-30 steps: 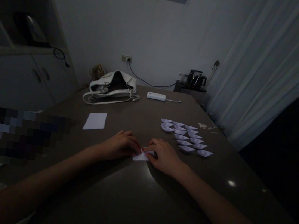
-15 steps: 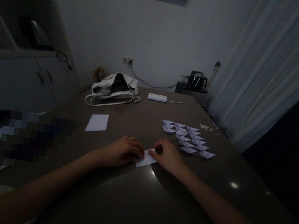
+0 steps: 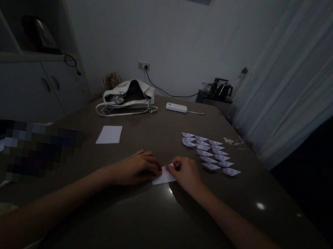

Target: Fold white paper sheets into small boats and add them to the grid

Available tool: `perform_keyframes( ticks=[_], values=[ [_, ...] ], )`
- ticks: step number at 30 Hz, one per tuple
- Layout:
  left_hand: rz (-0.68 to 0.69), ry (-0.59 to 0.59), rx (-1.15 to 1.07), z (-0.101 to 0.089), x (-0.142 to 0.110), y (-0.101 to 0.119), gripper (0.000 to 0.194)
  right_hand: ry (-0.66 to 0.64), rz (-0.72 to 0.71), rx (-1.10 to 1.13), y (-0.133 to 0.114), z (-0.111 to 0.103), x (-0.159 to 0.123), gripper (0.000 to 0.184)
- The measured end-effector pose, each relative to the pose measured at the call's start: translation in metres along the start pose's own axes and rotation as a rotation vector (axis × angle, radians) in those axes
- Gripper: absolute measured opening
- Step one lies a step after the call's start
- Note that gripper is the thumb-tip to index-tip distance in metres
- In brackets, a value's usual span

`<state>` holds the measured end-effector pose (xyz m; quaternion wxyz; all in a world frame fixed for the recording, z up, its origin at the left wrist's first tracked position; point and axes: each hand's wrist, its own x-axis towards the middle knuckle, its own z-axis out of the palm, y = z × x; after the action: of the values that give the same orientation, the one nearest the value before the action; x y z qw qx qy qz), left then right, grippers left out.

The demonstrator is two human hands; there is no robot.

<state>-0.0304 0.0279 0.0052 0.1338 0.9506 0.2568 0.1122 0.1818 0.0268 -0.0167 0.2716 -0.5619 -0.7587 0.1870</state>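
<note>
A small folded piece of white paper (image 3: 164,176) lies at the middle of the brown table (image 3: 144,222), between my two hands. My left hand (image 3: 139,168) has its fingers curled onto the paper's left end. At the paper's right and upper edge, my right hand (image 3: 188,175) pinches it between thumb and bent forefinger. Beyond my right hand stand several folded paper boats (image 3: 209,166) in slanting rows. Left of my left hand, farther off, rests a stack of white paper sheets (image 3: 109,134).
A white bag (image 3: 129,97) with a looped strap lies at the far left of the table. Right of it is a white power bank (image 3: 176,107) with a short cable. Paper scraps (image 3: 231,141) lie near the right edge. A pale curtain (image 3: 274,82) hangs at right.
Both hands stay on the folded paper, with only a slight shift of the right fingers. The whole view has moved a little; the other things lie as before.
</note>
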Motion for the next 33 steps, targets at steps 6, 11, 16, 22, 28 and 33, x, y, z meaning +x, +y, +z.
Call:
perform_keyframes(
  ticks=[6, 11, 16, 22, 28, 33],
  values=[
    [0.0, 0.016, -0.03, 0.002, 0.0, -0.002, 0.023, 0.003, -0.052, -0.091, 0.001, 0.003, 0.0, 0.005],
    [-0.025, 0.024, -0.023, 0.001, 0.0, -0.001, 0.022, -0.081, -0.333, -0.131, 0.002, -0.008, -0.001, 0.008],
    [-0.039, 0.019, 0.01, 0.0, 0.0, 0.001, 0.022, -0.24, -0.545, -0.171, 0.004, -0.02, 0.001, 0.007],
    [-0.026, 0.026, 0.008, 0.001, -0.001, 0.0, 0.022, -0.347, -0.578, -0.117, 0.005, -0.026, 0.002, 0.012],
    [-0.005, 0.023, 0.011, 0.003, -0.001, -0.001, 0.024, -0.368, -0.573, -0.111, 0.006, -0.027, 0.003, 0.013],
    [0.002, 0.003, 0.013, 0.002, 0.0, -0.001, 0.025, -0.372, -0.588, -0.09, 0.009, -0.026, 0.004, 0.014]
  ],
)
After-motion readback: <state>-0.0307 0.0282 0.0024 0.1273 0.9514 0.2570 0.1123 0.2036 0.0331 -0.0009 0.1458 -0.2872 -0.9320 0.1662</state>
